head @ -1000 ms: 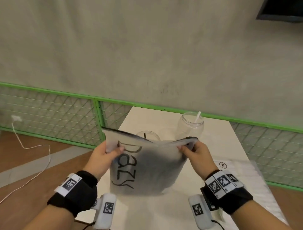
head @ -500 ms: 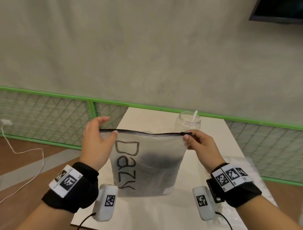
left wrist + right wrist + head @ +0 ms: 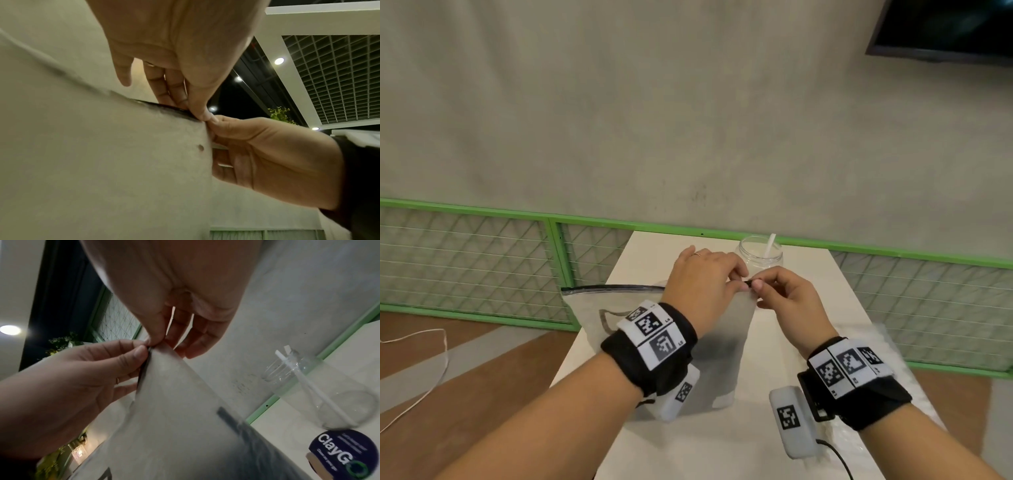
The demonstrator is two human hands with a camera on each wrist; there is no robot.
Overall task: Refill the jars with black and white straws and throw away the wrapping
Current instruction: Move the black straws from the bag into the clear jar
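From the head view, the frosted pouch (image 3: 726, 346) stands on the white table (image 3: 801, 308), its zip edge running nine to three o'clock; left hand (image 3: 705, 284) and right hand (image 3: 784, 294) both pinch its three-o'clock corner, with the jar (image 3: 760, 255) at twelve. Both wrist views confirm fingertips (image 3: 205, 113) meeting at the slider (image 3: 148, 349).

A frosted zip bag (image 3: 722, 349) with a black zipper strip along its top and dark contents showing through is held upright above the tabletop (image 3: 808, 308), pinched at its top right corner. Behind it a clear jar (image 3: 758, 255) stands upright, holding one white straw (image 3: 769, 244) that leans against its rim.
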